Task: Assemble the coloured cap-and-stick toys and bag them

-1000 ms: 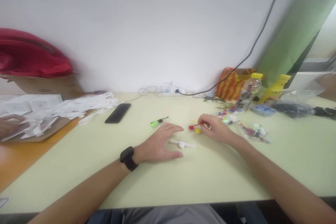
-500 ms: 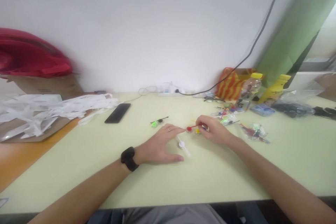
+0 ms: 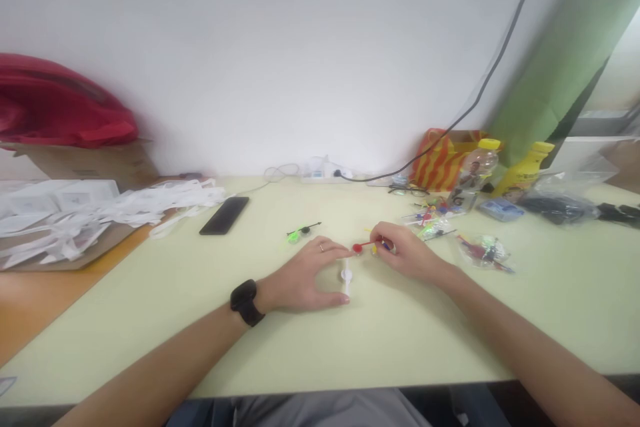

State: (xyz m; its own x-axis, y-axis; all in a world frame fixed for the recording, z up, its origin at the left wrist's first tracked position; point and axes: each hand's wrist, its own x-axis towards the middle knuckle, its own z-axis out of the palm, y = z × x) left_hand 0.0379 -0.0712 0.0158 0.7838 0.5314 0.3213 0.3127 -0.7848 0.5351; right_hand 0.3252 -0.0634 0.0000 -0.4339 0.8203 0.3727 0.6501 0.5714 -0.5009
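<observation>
My left hand [image 3: 305, 275] is spread low over the table, thumb and index finger apart. Between those two fingertips lies a small white spinner [image 3: 347, 276], its thin pointer running from near the index fingertip down to the thumb tip. By the left index fingertip is a red spinner [image 3: 357, 249], a round disc with a thin red pointer. My right hand [image 3: 400, 247] is closed in a pinch at the far end of that pointer. Partly hidden behind the right fingers is a yellow spinner [image 3: 374, 249]. A green and black spinner [image 3: 303, 233] lies beyond my left hand.
A black phone [image 3: 224, 216] lies at the left, near white straps [image 3: 170, 203]. Small bagged parts [image 3: 484, 252] and a loose colourful heap [image 3: 433, 217] sit right. Behind are bottles [image 3: 477, 170], a striped bag [image 3: 434, 163] and a power strip [image 3: 320, 177].
The white pointer has turned from slanting to nearly straight up and down. The red spinner has shifted slightly left and down with my right hand's pinch. My left hand has barely moved.
</observation>
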